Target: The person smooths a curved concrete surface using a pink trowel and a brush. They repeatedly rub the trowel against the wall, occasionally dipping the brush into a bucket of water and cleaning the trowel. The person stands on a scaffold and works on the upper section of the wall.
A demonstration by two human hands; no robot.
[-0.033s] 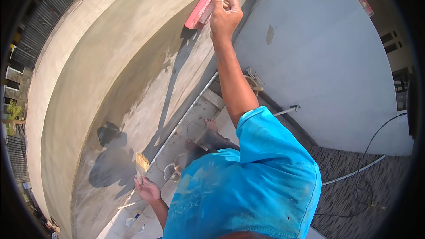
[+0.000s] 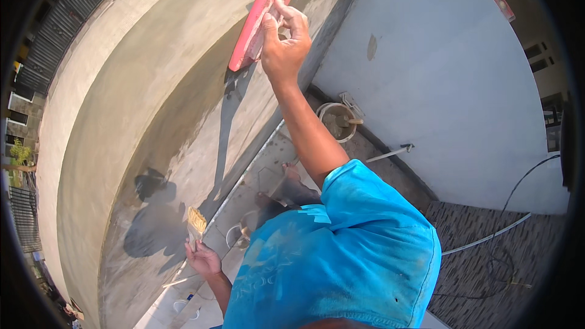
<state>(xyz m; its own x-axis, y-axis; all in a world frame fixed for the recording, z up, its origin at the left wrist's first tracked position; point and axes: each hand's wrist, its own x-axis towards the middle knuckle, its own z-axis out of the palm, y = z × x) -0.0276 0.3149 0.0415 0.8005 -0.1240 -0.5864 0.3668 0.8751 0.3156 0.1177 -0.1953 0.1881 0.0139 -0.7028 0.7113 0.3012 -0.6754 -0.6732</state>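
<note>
My right hand (image 2: 285, 49) grips a pink plastering float (image 2: 247, 42) smeared with pale residue, held at the curved grey plastered wall (image 2: 177, 116), high in the view. Shadows of the arm and float fall across the plaster. My left hand (image 2: 204, 259), low at the left, holds a brush (image 2: 196, 222) with pale yellow bristles, upright beside the wall's lower edge. A bucket (image 2: 335, 123) containing grey material and a tool stands on the floor beyond my right forearm, near the corner.
A pale blue-grey wall (image 2: 432, 79) rises at the right, with a pipe (image 2: 387, 153) near its foot. Cables (image 2: 506, 207) and another pipe (image 2: 487, 234) lie at the lower right over patterned tiles. My feet are on light floor tiles (image 2: 259, 167). A dark gate (image 2: 58, 24) is at the far left.
My right hand and the pink float have moved down and to the left along the curved wall, uncovering more of the bucket. My left hand has barely moved.
</note>
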